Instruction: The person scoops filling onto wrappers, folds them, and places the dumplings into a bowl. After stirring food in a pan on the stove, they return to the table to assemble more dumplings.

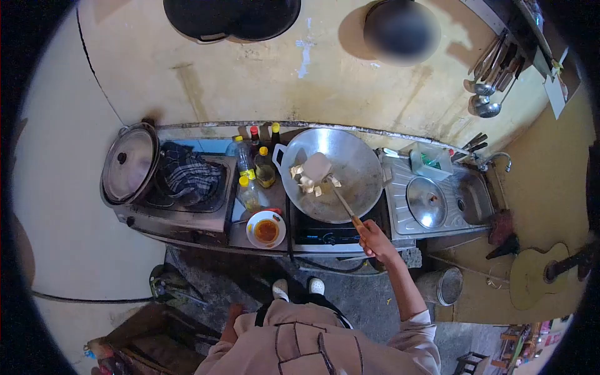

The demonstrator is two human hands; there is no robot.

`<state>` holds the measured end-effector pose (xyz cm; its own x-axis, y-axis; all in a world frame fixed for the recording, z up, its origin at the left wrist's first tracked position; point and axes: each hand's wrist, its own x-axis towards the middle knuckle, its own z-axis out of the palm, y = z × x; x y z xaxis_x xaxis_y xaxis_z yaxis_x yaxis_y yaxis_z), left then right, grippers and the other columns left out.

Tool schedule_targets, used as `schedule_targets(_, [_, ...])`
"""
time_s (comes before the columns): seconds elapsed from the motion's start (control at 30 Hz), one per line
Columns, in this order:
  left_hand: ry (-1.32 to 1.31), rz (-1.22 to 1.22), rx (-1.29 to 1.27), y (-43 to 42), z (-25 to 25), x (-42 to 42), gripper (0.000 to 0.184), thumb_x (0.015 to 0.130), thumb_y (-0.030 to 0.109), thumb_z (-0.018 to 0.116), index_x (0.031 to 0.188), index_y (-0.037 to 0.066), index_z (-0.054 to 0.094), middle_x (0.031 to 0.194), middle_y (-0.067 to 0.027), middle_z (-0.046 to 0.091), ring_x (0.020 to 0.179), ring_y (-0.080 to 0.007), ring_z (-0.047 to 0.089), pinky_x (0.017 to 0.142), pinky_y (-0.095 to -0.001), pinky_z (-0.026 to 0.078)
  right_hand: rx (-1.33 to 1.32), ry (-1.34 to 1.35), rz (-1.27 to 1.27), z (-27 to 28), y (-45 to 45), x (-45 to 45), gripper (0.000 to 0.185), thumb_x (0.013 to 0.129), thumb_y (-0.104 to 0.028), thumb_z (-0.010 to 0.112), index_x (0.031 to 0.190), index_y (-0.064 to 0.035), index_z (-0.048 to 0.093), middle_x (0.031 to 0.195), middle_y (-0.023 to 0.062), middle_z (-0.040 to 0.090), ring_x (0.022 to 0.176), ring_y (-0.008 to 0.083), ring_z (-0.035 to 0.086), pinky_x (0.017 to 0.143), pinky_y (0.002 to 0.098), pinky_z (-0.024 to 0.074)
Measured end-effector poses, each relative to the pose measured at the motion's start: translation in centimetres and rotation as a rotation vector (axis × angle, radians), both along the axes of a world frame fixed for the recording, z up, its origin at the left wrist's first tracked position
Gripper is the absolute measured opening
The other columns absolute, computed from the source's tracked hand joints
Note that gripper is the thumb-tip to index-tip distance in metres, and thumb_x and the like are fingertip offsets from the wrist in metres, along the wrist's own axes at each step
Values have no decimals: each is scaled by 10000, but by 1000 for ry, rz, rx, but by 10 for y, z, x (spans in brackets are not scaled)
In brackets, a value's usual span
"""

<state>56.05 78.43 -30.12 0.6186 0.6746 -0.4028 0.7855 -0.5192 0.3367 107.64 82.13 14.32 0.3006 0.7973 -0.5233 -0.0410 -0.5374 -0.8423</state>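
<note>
My right hand [374, 240] is closed around the wooden handle of a spatula [343, 204]. The spatula's broad blade lies inside a large metal wok [359, 156], against several pale chunks of food [306, 183] on the wok's left side. What the chunks are, I cannot make out. Under the wok is a black stove [325, 235]. My left hand [235, 310] hangs low beside my body, away from the counter, and its fingers are too hidden to read. Left of the wok sits a white bowl [280, 240] of reddish-brown sauce.
Several bottles [245, 164] stand behind the bowl. Farther left are a dark checked cloth [190, 172] and a large lidded pot [130, 162]. To the right, a metal lid [427, 209] lies beside the sink [473, 199], with a plastic container [431, 164] behind it.
</note>
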Motion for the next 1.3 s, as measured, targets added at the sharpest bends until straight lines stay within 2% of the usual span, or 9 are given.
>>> schedule_targets(0.3, [-217, -127, 166, 2, 5, 24, 380, 660, 368, 624, 923, 95, 596, 842, -152, 608, 756, -288, 588, 644, -400, 468, -23, -516, -87, -48, -8, 75, 239, 841, -256, 438, 974, -66, 376, 533, 12, 417, 344, 80, 369, 284, 224, 266])
schedule_targets(0.4, [-373, 848, -670, 0, 11, 35, 366, 659, 373, 625, 855, 64, 603, 890, -155, 602, 797, -274, 583, 656, -391, 469, -66, -189, -153, -42, -2, 80, 214, 832, -239, 449, 937, -64, 387, 553, 13, 424, 367, 69, 384, 284, 203, 276])
schedule_targets(0.5, [-418, 964, -725, -4, 7, 42, 311, 701, 330, 597, 838, 51, 605, 860, -136, 612, 753, -252, 598, 617, -378, 477, -85, 346, -134, -55, 2, 82, 186, 837, -222, 442, 901, -53, 399, 547, 8, 410, 354, 58, 362, 273, 188, 259])
schedule_targets(0.6, [-162, 273, -140, -13, 4, 41, 286, 707, 314, 580, 837, 61, 606, 828, -133, 608, 741, -260, 594, 624, -387, 474, -101, 723, -109, -60, 5, 82, 166, 844, -207, 431, 861, -44, 403, 539, 6, 395, 324, 50, 319, 256, 181, 224])
schedule_targets(0.73, [-130, 306, -167, -25, 7, 41, 280, 693, 332, 581, 829, 89, 610, 804, -133, 600, 746, -275, 586, 645, -399, 468, -91, 757, -18, -39, -1, 66, 134, 845, -199, 430, 841, -67, 409, 520, -8, 384, 321, 51, 312, 269, 170, 217])
schedule_targets(0.87, [-161, 404, -286, -30, 7, 41, 274, 680, 349, 582, 820, 116, 614, 781, -133, 592, 751, -289, 578, 666, -412, 462, -6, 236, 18, -2, -11, 39, 169, 854, -212, 430, 895, -56, 377, 516, 23, 387, 301, 59, 294, 251, 197, 215])
schedule_targets(0.93, [23, 45, 9, -30, 4, 40, 264, 684, 337, 576, 827, 119, 613, 778, -134, 596, 746, -291, 582, 658, -407, 466, 33, 37, 39, -11, -9, 42, 177, 853, -217, 439, 912, -68, 363, 520, 30, 402, 306, 75, 318, 262, 214, 243])
schedule_targets(1.07, [-31, 65, 34, -26, 16, 47, 253, 680, 320, 568, 814, 110, 612, 777, -134, 598, 732, -300, 583, 653, -410, 467, 151, -949, 137, -69, 11, 79, 243, 820, -211, 479, 930, -47, 338, 590, 161, 521, 423, 286, 526, 386, 390, 398])
schedule_targets(1.3, [-67, 5, 104, -20, 14, 50, 309, 640, 301, 583, 861, 89, 617, 763, -133, 606, 732, -309, 585, 657, -418, 468, 11, -1266, 177, -59, 29, 69, 271, 775, -143, 485, 1018, -72, 388, 701, 195, 570, 638, 365, 568, 530, 458, 448])
